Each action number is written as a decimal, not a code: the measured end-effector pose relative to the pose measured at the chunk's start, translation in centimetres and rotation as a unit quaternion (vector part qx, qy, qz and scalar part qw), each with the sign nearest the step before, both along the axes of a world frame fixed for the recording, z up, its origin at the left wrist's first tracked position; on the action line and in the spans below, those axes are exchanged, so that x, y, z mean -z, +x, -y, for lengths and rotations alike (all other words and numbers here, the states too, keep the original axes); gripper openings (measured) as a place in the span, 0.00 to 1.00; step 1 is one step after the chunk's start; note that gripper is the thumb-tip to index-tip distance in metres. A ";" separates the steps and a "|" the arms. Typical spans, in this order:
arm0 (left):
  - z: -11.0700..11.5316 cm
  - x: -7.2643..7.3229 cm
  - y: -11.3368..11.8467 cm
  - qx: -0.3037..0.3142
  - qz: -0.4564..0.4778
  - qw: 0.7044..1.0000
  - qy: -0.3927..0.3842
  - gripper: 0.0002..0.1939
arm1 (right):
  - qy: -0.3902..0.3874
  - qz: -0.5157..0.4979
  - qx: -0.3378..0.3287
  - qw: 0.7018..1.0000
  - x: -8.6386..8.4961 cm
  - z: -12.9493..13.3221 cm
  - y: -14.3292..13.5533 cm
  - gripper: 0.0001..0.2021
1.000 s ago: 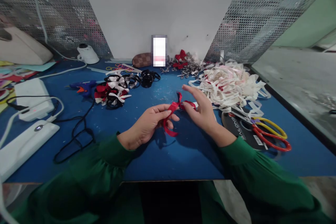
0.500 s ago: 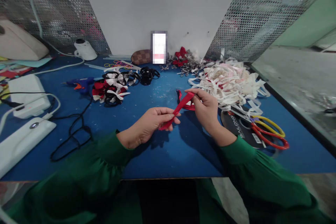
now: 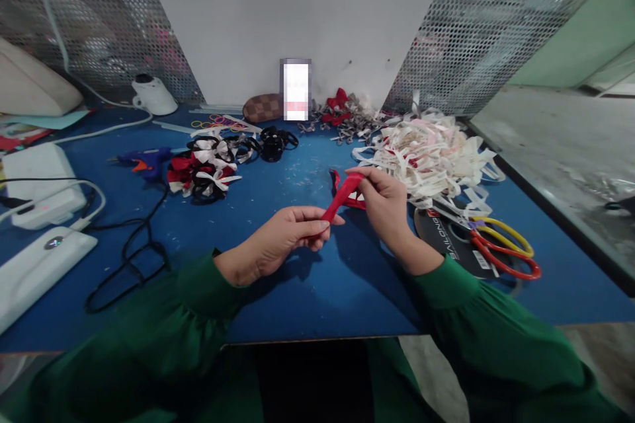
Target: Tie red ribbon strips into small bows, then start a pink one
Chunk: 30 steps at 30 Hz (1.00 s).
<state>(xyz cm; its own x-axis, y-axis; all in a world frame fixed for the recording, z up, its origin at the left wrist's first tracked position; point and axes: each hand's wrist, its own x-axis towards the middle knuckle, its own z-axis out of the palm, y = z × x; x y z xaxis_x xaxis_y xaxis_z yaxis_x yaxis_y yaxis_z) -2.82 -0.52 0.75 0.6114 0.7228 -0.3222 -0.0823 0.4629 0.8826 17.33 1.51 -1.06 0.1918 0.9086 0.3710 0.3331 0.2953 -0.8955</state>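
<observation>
A narrow red ribbon (image 3: 341,197) stretches slantwise between my two hands, above the blue table. My left hand (image 3: 297,232) pinches its lower end between thumb and fingers. At the upper end, my right hand (image 3: 380,197) grips the ribbon with thumb and forefinger. Just behind the ribbon, a red and dark piece with a white patch (image 3: 355,201) lies on the table, partly hidden by my right hand and the ribbon.
White ribbons (image 3: 431,152) are heaped at right, near scissors (image 3: 506,241) on a black card (image 3: 449,241). Bows (image 3: 208,168) and a blue glue gun (image 3: 146,160) lie left. A phone (image 3: 296,89) stands at the back; a power bank (image 3: 44,271) and cables are far left.
The ribbon's lower end, which hung out below my left fingers, is now gathered within them. Its upper part now bends over at my right fingers. The view has shifted slightly.
</observation>
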 end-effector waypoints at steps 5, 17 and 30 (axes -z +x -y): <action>0.2 0.0 0.0 0.021 0.016 1.000 0.004 0.13 | -0.020 -0.010 -0.015 1.000 -0.1 -0.1 0.0 0.11; 0.2 -1.1 -0.1 -0.054 0.083 0.991 0.086 0.18 | -0.080 -0.053 -0.129 0.987 0.4 0.2 -0.8 0.05; -1.4 -0.7 -0.7 -0.200 0.062 0.962 0.178 0.31 | -0.080 -0.002 -0.218 0.973 0.3 2.2 -2.3 0.07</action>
<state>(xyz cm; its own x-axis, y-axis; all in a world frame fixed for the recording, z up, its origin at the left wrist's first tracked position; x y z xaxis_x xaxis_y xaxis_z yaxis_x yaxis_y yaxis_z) -3.55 0.89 1.44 0.2794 0.9591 0.0458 -0.3049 0.0434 0.9514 15.01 -0.72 -1.40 -0.2235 0.9500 0.2181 0.2030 0.2642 -0.9429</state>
